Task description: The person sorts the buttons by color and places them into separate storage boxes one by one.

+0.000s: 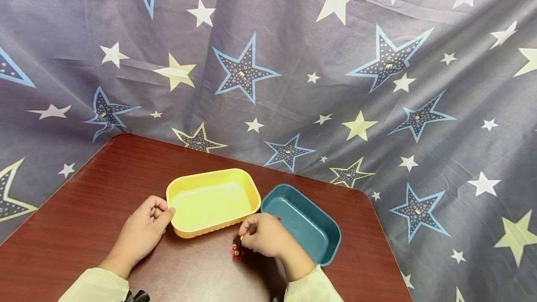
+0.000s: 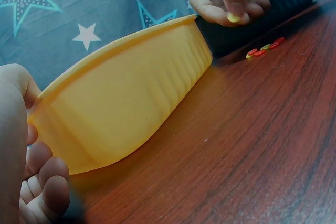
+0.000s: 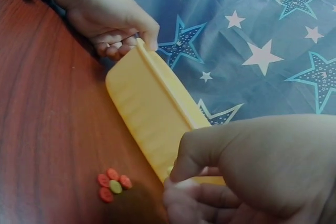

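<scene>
My left hand [image 1: 144,232] grips the near left corner of a yellow plastic tray [image 1: 209,227], thumb at the rim and fingers curled against the outer wall. Between thumb and fingertip, my right hand [image 1: 264,234] pinches a small yellow button-like disc [image 2: 233,18], just in front of the tray's right end. Below that hand, a little cluster of red discs [image 3: 106,195] surrounds a yellow-green disc [image 3: 115,186] on the table. A dark teal tray [image 1: 333,246] stands behind the right wrist, partly covered by it; a small red piece [image 1: 278,218] shows inside.
Both trays stand side by side on a reddish-brown wooden table [image 1: 84,199], their ends close together. A grey curtain [image 1: 293,106] printed with stars hangs along the table's back and right side. Dark straps show near both sleeves.
</scene>
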`<state>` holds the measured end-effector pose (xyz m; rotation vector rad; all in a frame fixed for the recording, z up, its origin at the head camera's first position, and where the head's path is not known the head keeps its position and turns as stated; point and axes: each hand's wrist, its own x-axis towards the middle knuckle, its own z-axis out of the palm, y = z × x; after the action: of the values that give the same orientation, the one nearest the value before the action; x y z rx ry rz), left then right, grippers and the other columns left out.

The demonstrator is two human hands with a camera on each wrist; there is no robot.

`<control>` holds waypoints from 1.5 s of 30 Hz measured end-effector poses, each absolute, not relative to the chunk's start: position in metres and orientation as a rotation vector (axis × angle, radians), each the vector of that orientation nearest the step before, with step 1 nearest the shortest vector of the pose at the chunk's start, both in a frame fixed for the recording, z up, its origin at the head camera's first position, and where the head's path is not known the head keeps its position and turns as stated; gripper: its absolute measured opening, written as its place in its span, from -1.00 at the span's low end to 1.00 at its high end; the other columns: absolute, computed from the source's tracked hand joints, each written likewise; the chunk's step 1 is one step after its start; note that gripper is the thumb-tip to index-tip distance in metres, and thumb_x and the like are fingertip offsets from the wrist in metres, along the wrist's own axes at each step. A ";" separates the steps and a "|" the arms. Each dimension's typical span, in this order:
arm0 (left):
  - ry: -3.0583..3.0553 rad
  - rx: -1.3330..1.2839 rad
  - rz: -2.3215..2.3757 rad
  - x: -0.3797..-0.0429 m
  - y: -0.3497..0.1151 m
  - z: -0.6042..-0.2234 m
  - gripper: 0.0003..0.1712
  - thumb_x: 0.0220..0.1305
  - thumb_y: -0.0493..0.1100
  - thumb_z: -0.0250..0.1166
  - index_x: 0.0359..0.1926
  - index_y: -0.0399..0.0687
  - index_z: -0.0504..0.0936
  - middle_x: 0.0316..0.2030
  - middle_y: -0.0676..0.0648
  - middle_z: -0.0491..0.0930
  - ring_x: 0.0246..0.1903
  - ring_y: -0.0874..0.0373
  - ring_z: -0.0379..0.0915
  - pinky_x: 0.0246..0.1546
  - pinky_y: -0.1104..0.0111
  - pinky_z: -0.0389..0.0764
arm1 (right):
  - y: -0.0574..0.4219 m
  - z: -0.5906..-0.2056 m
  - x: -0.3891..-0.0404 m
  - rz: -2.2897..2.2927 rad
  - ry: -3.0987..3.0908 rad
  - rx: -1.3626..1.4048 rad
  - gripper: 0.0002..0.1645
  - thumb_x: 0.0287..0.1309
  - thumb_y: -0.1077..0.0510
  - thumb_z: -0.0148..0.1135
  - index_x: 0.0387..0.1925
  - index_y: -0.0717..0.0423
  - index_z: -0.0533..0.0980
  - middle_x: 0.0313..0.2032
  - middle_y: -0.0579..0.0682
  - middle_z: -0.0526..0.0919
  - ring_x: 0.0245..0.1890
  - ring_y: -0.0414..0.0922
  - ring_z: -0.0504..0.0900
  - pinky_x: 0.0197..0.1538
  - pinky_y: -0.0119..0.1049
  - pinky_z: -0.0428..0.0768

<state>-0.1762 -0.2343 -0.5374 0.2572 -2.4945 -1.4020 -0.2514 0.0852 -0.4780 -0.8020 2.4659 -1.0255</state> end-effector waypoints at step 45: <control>-2.466 0.235 -1.392 -0.180 -0.236 -0.544 -0.71 0.39 0.23 0.24 -0.20 0.19 0.44 -0.51 0.02 0.50 -0.55 0.15 0.41 -0.53 0.33 0.41 | 0.037 -0.420 -0.334 -1.165 2.357 -0.555 -0.91 0.18 0.24 0.36 -0.29 0.20 0.63 -0.45 0.10 0.65 -0.44 0.08 0.67 -0.23 0.03 0.69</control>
<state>-0.1796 -0.2363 -0.5438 0.2350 -2.4658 -1.3916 -0.3341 0.0368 -0.4200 -0.5549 2.3572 -1.1647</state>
